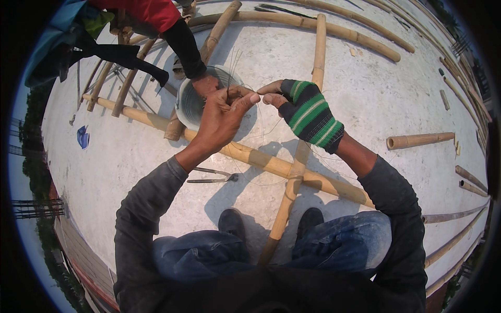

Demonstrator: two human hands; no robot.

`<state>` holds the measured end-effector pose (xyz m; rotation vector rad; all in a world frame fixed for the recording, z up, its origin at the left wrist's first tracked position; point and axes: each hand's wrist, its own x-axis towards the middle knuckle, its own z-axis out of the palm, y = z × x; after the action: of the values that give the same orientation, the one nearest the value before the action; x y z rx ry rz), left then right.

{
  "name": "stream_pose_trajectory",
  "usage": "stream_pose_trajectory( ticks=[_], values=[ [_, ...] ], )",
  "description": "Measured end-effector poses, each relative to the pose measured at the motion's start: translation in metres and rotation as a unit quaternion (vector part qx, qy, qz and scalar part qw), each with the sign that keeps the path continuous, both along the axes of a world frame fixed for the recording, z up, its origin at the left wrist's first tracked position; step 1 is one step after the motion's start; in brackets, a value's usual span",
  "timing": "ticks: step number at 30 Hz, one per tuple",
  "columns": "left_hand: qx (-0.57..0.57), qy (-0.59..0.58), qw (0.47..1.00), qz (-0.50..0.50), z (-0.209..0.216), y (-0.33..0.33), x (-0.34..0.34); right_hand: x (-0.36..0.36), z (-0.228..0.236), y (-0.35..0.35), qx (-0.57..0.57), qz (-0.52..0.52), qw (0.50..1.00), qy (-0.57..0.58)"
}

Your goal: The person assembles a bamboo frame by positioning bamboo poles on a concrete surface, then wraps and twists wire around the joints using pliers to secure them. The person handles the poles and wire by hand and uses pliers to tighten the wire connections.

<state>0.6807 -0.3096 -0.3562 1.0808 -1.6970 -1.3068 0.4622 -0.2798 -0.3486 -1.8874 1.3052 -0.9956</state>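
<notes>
Thin wire (262, 125) hangs in loose loops below my two hands, which meet at chest height above the bamboo frame. Bare and closed, my left hand (222, 115) pinches the wire between thumb and fingers. My right hand (308, 109), in a green and black striped fingerless glove, has thumb and forefinger together on the wire close to the left thumb tip. Several wire ends stick up behind my left hand. Under the hands, a lengthwise bamboo pole (261, 159) crosses another bamboo pole (284, 208). Metal pincers (214, 176) lie on the concrete below my left wrist.
Another person's dark sleeve (182, 47) reaches in from the upper left, that hand at a grey bucket (190, 107). A short bamboo piece (420, 141) and several long poles lie to the right. A blue scrap (82, 137) is at left. My shoes stand either side of a pole.
</notes>
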Motion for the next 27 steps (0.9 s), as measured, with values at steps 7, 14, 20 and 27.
stream_pose_trajectory(
  ticks=[7, 14, 20, 27],
  values=[
    [0.181, 0.119, 0.974, -0.064, 0.015, 0.002, 0.001, -0.002, -0.018, -0.006, -0.097, -0.003, 0.994, -0.054],
    [0.239, 0.107, 0.945, -0.196, 0.029, 0.014, -0.004, 0.006, -0.014, -0.007, -0.031, -0.038, 0.986, -0.162],
    [0.261, 0.136, 0.924, -0.245, 0.032, 0.003, 0.012, -0.006, 0.004, -0.008, -0.188, -0.087, 0.975, -0.082],
    [0.217, 0.128, 0.902, -0.351, 0.044, -0.004, 0.029, -0.02, 0.01, -0.012, -0.305, -0.041, 0.951, -0.004]
  ],
)
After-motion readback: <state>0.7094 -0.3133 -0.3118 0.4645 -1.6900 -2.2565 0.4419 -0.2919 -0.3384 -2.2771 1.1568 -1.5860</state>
